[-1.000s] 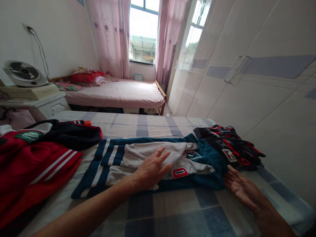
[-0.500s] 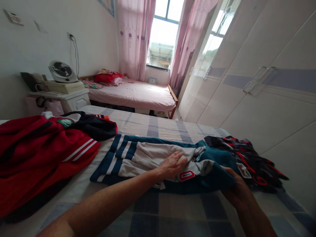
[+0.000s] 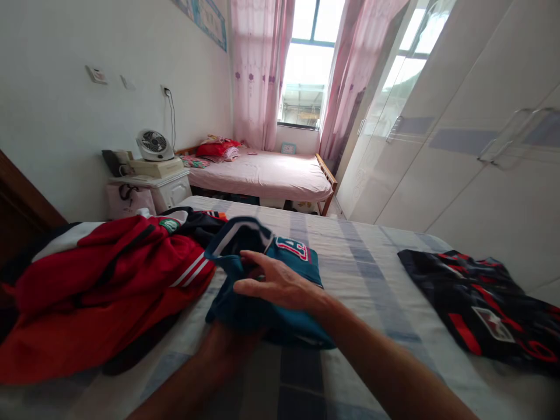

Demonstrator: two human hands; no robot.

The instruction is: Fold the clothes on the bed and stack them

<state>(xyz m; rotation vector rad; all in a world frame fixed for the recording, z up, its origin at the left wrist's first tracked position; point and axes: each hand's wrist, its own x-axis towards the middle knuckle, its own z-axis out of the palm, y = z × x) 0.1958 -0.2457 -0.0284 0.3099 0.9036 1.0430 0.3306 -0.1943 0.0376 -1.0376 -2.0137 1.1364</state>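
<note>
Fingers (image 3: 254, 256) of the right hand (image 3: 282, 283) are parted and gently curved, with the thumb well apart from the index finger, and they look closed on nothing; whether their tips press on the cloth below cannot be told. That hand reaches in from the right across the top of a teal jersey (image 3: 280, 319), likely to steady or smooth it. The left hand (image 3: 231, 343) goes in at the jersey's near edge, where fabric hides its fingers, so how far open they are, or whether they grip anything, is not visible; from its place it seems to support the cloth from below. The jersey is on the checked bed (image 3: 371, 344), in front of the person, between a heaped red garment (image 3: 114, 268) just to its left and a black-and-red garment (image 3: 481, 297) well apart to its right. Those two probably lie aside to leave both hands room. As for its looks, the jersey is a compact, rumpled bundle, its left end standing up in an open loop trimmed with a white stripe, and its far side showing a white letter patch (image 3: 292, 248) edged in red; the weave is too blurred to make out.
</note>
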